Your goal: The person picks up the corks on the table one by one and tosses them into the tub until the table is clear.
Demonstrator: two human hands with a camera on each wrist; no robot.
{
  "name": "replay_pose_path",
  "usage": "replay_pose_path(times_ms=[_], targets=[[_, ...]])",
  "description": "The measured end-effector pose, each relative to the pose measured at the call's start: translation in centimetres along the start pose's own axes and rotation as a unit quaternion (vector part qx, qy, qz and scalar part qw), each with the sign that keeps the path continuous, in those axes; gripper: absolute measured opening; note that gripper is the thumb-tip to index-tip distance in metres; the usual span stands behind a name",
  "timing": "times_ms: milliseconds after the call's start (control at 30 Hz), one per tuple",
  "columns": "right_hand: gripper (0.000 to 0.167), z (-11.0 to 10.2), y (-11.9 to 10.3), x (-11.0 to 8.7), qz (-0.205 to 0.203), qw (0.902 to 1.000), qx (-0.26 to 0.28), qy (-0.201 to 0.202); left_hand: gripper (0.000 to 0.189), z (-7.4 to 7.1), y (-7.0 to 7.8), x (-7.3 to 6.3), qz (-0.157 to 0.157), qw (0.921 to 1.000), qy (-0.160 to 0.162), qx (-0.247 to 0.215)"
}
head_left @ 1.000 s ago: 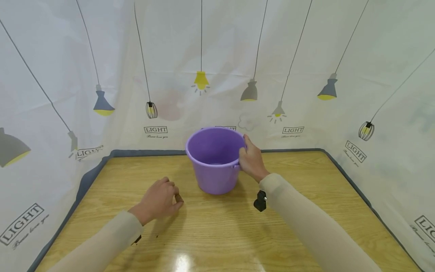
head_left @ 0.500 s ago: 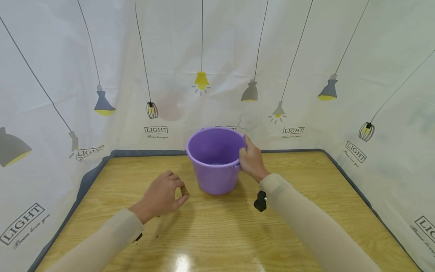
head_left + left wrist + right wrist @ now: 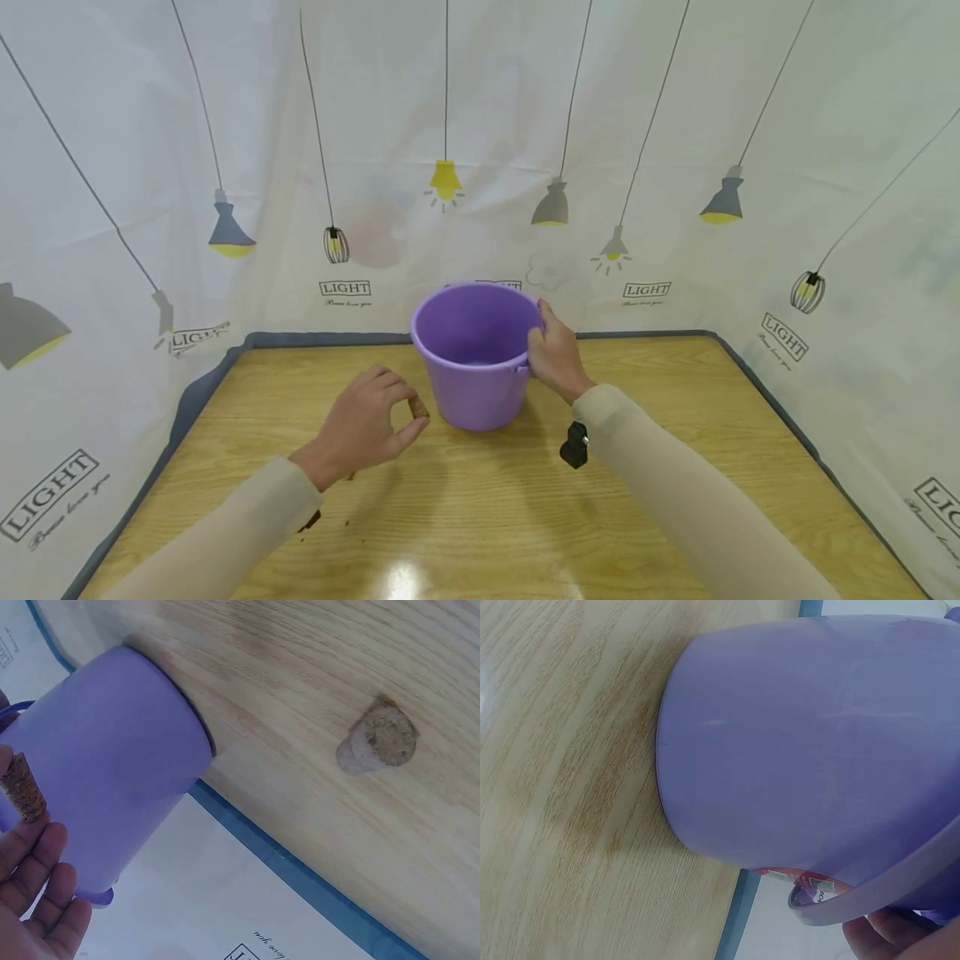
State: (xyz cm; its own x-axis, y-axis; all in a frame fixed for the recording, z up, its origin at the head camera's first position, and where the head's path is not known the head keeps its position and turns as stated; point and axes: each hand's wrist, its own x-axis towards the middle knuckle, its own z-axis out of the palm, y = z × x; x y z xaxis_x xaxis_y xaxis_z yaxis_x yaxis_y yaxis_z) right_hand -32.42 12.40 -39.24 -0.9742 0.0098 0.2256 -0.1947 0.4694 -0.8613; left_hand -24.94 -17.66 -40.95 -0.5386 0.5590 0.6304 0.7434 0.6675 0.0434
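Observation:
A purple plastic bucket (image 3: 478,398) stands upright on the wooden table near the back edge. My right hand (image 3: 557,352) grips its rim on the right side, by the lowered handle (image 3: 877,892) that shows in the right wrist view. Between thumb and fingertips, my left hand (image 3: 367,421) pinches a small tapered cork stopper (image 3: 418,407), just left of the bucket and below its rim. In the left wrist view this cork (image 3: 24,789) overlaps the bucket's wall. A second cork stopper (image 3: 388,736) is on the table there; the left hand and wrist mostly hide it from the head camera.
The wooden table (image 3: 480,517) is bordered by a dark blue edge. A pale curtain (image 3: 390,108) printed with lamps surrounds it at the back and sides. Several tiny dark crumbs (image 3: 347,523) lie near the left sleeve.
My left hand has moved up and to the right, toward the bucket, and the cork between its fingertips has come into view. The right hand and bucket have stayed in place.

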Motion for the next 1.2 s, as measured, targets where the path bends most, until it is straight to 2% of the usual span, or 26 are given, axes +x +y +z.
replay_pose_path(times_ms=[533,767,1000,1200], targets=[[0.064,0.0,-0.2,-0.1,-0.002,1.0000,-0.002,0.000,0.023,-0.9,0.7,2.5,0.017,0.9971,0.074,-0.011],[0.065,0.0,-0.3,-0.2,0.000,1.0000,-0.002,-0.001,0.031,-1.2,1.0,3.7,0.020,0.9965,0.080,-0.015],[0.064,0.0,-0.3,-0.2,0.000,1.0000,0.001,-0.001,0.023,-1.5,1.4,4.9,0.033,0.9943,0.101,-0.008],[0.065,0.0,-0.2,-0.1,-0.003,1.0000,-0.007,0.003,0.024,-1.5,1.6,5.9,0.033,0.9932,0.112,0.003]])
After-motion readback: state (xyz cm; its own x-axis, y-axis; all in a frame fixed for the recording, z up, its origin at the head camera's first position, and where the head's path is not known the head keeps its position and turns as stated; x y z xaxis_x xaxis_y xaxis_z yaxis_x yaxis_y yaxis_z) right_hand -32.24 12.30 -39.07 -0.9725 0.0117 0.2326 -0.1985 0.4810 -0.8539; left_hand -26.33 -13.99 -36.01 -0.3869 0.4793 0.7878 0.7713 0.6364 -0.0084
